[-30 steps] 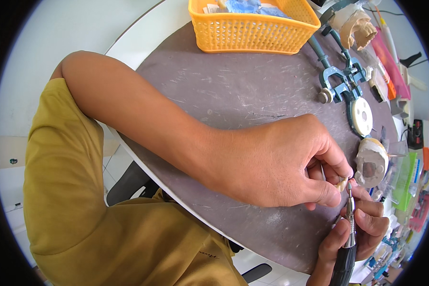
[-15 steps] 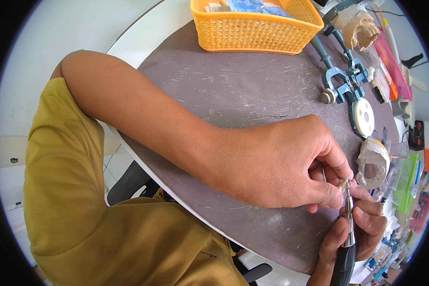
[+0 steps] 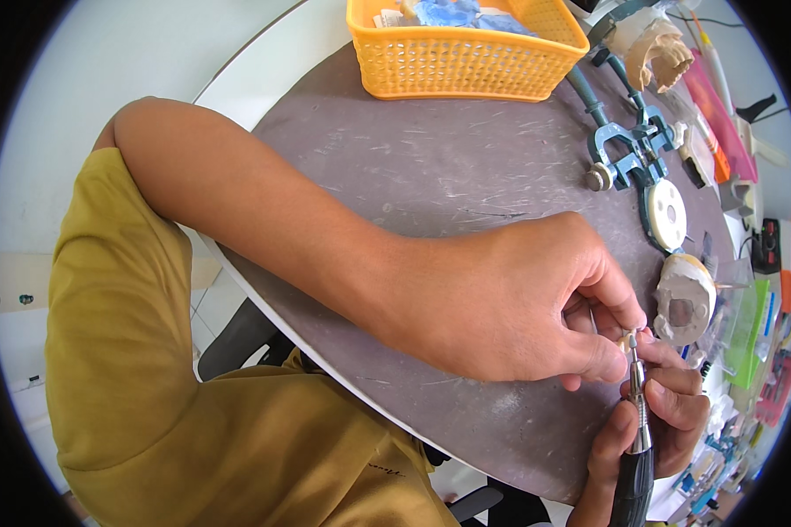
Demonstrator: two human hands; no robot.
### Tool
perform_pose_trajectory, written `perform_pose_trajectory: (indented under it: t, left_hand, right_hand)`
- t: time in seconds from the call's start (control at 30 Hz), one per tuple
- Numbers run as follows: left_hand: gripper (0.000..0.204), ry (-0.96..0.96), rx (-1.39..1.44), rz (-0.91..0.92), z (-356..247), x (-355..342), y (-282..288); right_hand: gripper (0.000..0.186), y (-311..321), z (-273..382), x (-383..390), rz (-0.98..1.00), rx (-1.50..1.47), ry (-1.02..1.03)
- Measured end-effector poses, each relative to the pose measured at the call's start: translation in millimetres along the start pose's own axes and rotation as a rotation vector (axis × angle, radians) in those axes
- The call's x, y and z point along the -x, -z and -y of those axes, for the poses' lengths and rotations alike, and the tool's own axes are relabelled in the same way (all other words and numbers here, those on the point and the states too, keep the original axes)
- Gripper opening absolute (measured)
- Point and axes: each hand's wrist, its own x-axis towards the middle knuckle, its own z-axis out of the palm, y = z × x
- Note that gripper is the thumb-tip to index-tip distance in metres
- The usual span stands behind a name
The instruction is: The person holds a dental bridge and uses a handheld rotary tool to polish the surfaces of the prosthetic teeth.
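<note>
My left hand reaches across the table from the left, its thumb and fingertips pinched on a small pale piece. Most of that piece is hidden by the fingers, so its exact kind does not show. My right hand is wrapped round a rotary handpiece with a black grip and a silver nose. The handpiece stands nearly upright in the picture, and its small grey bit is at or very close to the piece. Fingertips of both hands meet there.
A yellow basket with blue and white items stands at the far edge. On the right are a blue dental articulator, a plaster model and a beige dental cast. Several tools and a green container crowd the right side.
The view has shifted slightly, so the table things sit a little further left. The handpiece's bit has moved a touch leftward; both hands keep their grips.
</note>
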Motion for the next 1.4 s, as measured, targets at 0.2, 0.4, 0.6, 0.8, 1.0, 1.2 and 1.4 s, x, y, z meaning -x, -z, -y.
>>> perform_pose_trajectory:
  t: [0.2,0.4,0.6,0.8,1.0,1.2,1.4]
  left_hand:
    - [0.028,0.0,-0.007,0.009,-1.5,0.4,-0.8]
    - [0.027,-0.004,-0.001,0.013,0.1,-0.1,-0.2]
    - [0.026,-0.003,-0.011,0.018,0.0,-0.1,-0.1]
    - [0.028,0.01,-0.005,0.011,-0.6,0.2,0.2]
    - [0.029,-0.003,-0.01,0.02,-1.9,0.3,0.2]
    - [0.03,-0.009,-0.02,0.024,-1.2,0.3,0.5]
    - [0.032,0.011,-0.007,0.021,-1.6,-0.5,-0.4]
  right_hand:
    - [0.035,6.6,-3.9,-1.0,0.047,-0.007,0.02]
    - [0.034,6.7,-7.1,-0.9,0.051,-0.022,0.038]
    - [0.034,5.2,-6.8,-0.9,0.043,-0.025,0.049]
    - [0.035,0.8,-3.1,-0.7,0.017,-0.003,0.027]
    - [0.035,1.7,-2.7,-0.7,-0.01,-0.021,0.008]
    - [0.034,0.1,-4.7,-0.9,-0.012,-0.022,0.036]
    - [0.032,3.1,-2.5,-1.6,0.038,0.004,0.04]
